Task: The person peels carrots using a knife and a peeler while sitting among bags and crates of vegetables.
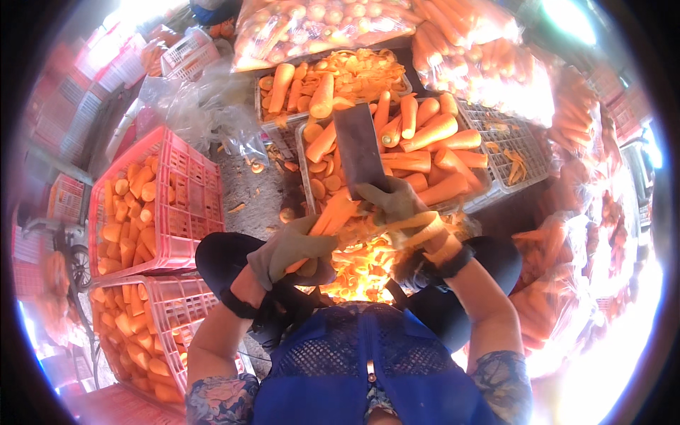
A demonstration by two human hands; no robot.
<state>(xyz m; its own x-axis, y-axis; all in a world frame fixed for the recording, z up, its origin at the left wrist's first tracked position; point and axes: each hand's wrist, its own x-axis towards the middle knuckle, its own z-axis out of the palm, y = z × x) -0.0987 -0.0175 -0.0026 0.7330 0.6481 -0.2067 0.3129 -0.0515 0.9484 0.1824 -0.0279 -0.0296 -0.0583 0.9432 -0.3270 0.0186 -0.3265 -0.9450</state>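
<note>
My gloved left hand [295, 249] grips a carrot [334, 212], its thick end pointing up and to the right. In my gloved right hand [393, 204] is a cleaver with a broad, dark rectangular blade [361, 143]; its handle is hidden by the hand. The blade's lower end lies close to the carrot's top; whether they touch is unclear. Long orange peelings [425, 228] hang over my right hand and wrist. Between my knees is a bright heap of carrot peelings [366, 271].
Ahead stands a crate of whole carrots [451, 133], with a tray of peelings and carrots [361, 71] behind it. Two crates of cut carrots, one red [191, 202] and one pinkish [175, 308], stand at left. Bagged carrots [563, 276] are piled at right.
</note>
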